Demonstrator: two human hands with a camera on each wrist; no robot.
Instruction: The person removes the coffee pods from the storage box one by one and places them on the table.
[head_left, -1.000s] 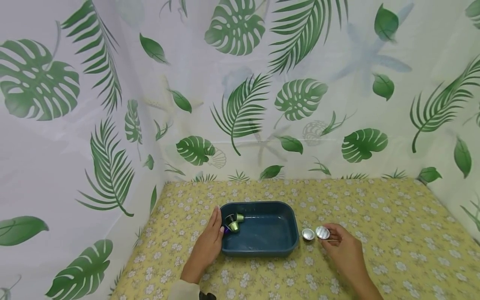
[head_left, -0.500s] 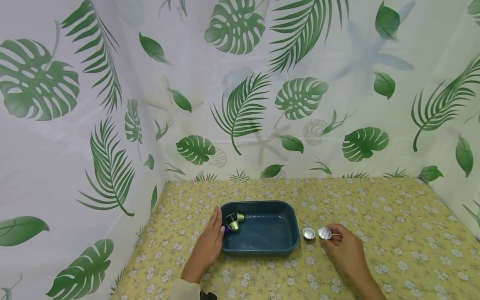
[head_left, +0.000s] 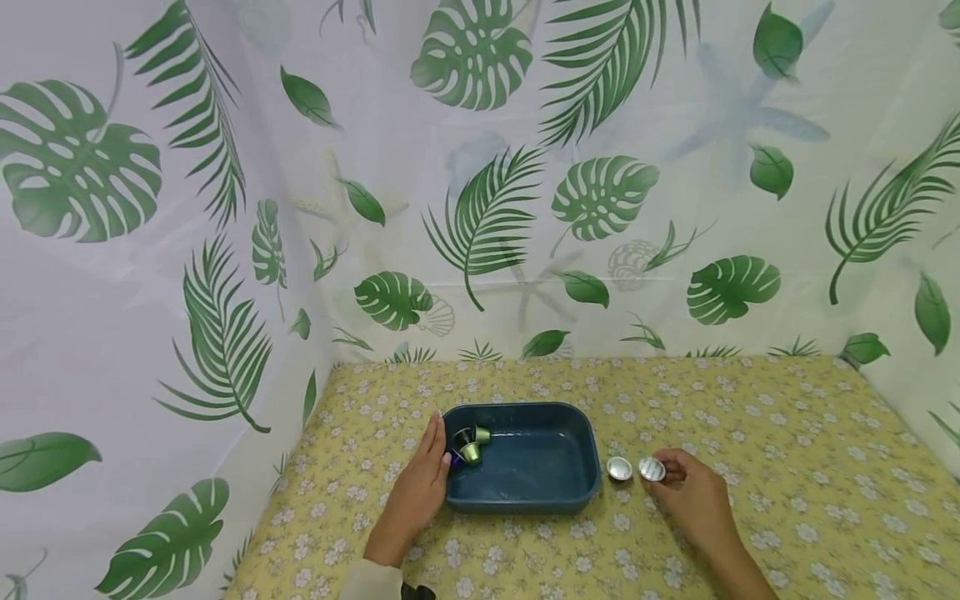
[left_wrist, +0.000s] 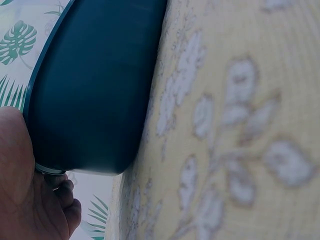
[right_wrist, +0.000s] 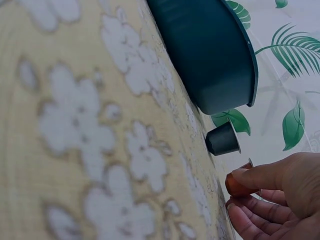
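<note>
My left hand grips the left end of a dark blue rectangular dish, its thumb at the rim and its fingers along the end wall. The fingers show partly behind the dish in the left wrist view. With thumb and fingertips, my right hand pinches a coffee capsule, silver lid up; its copper-orange side shows in the right wrist view. Between that hand and the dish stands a dark capsule, its silver lid facing up.
Inside the dish, at its left end, lie several coffee capsules: green ones, a black one and a purple one. A yellow floral cloth covers the table. Leaf-printed white sheeting rises behind and at the sides.
My right hand has shifted slightly right with the orange capsule, widening the gap to the dark one. The left hand stays at the dish.
</note>
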